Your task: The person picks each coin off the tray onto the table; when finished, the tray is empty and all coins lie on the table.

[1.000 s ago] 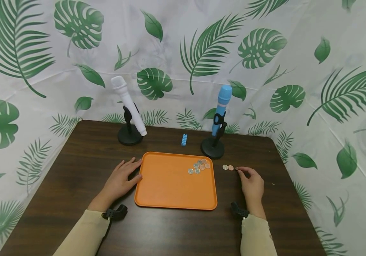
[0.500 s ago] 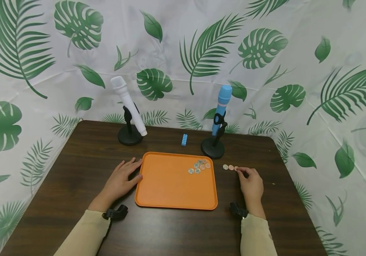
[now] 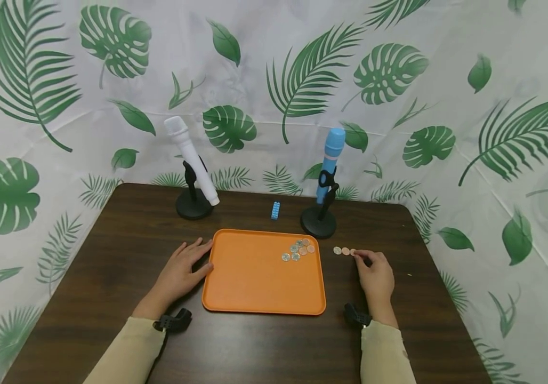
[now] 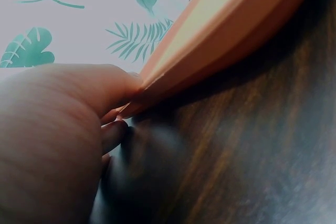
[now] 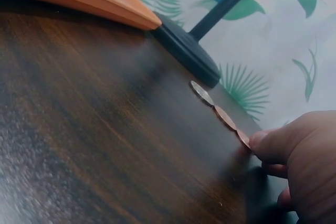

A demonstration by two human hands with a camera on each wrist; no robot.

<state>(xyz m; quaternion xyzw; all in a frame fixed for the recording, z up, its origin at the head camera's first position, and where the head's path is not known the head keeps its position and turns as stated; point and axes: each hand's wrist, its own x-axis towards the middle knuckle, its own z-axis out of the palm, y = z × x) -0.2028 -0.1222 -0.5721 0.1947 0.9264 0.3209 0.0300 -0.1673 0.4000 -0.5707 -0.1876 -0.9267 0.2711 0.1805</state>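
On the table, the right hand pinches a coin's right edge (left hand, spread, touches tray).

pale yellow sleeves, bulky black wristbands

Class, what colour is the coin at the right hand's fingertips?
The coin is copper-coloured; the right wrist view shows it best.

A dark table bears a tray, coins, a block and two stands.
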